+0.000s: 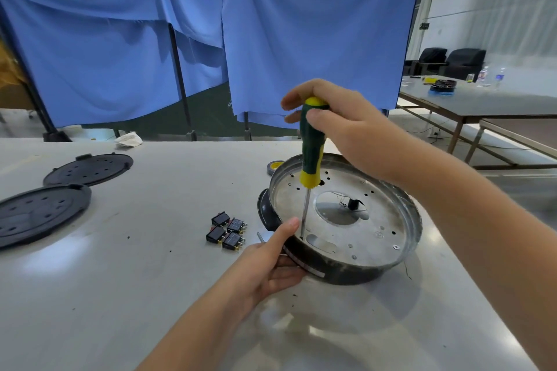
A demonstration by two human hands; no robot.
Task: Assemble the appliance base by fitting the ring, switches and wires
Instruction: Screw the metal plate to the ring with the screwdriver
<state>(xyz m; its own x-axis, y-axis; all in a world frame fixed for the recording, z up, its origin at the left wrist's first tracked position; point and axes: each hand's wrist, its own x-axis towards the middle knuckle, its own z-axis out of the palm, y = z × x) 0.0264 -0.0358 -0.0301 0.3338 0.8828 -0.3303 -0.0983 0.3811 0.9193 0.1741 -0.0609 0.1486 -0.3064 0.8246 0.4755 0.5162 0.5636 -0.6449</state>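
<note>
A: Blue cloth hangs behind the grey table. Where is the base?

B: Base sits on the table's right part, open side up, metal plate showing. Left hand grips its near rim, thumb up beside the shaft. Right hand is wrapped round the screwdriver, tip down at the plate's near edge.

A: Switches?

B: Four switches lie loose just left of the base, not yet fitted.

A: Risk?

B: Probably tip slip: a tilted shaft could jump off and strike the thumb. Weak rim hold lets the base turn.
</note>
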